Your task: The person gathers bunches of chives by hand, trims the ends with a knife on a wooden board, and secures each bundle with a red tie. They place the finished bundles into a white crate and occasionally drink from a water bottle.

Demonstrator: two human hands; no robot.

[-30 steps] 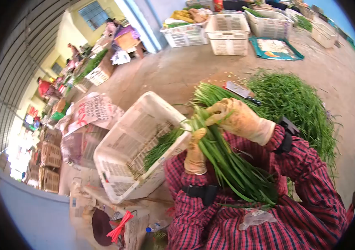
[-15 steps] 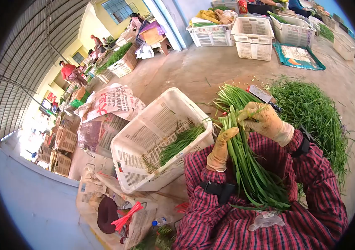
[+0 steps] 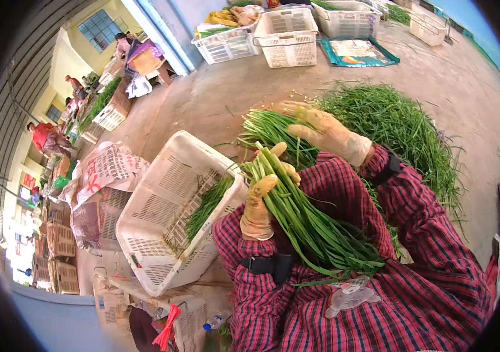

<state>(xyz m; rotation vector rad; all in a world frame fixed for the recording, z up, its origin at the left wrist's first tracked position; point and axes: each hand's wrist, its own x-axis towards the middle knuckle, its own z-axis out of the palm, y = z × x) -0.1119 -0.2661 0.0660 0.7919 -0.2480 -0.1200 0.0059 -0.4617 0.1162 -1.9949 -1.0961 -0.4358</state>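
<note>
My left hand (image 3: 257, 210), in a stained pale glove, grips a bunch of garlic chives (image 3: 314, 226) near its pale cut ends. The green leaves trail down across my lap. My right hand (image 3: 332, 134), gloved too, is stretched out with its fingers apart, holding nothing that I can see. It hovers by a second heap of chives (image 3: 267, 128) beyond my knee, whose pale ends point left. Just left of my left hand stands a white plastic crate (image 3: 144, 202) with some chives (image 3: 208, 205) along its right side.
A large loose pile of greens (image 3: 396, 132) lies on the floor to the right. Further crates (image 3: 288, 50) and a teal sack (image 3: 358, 53) are at the back. A printed sack (image 3: 106, 170) covers a crate at left; red ties (image 3: 168, 328) lie below. People work far left.
My right hand has come off the bunch's ends and opened out, moving towards the other heap. The left hand keeps its hold. The view has turned right; the knife seen before is no longer visible.
</note>
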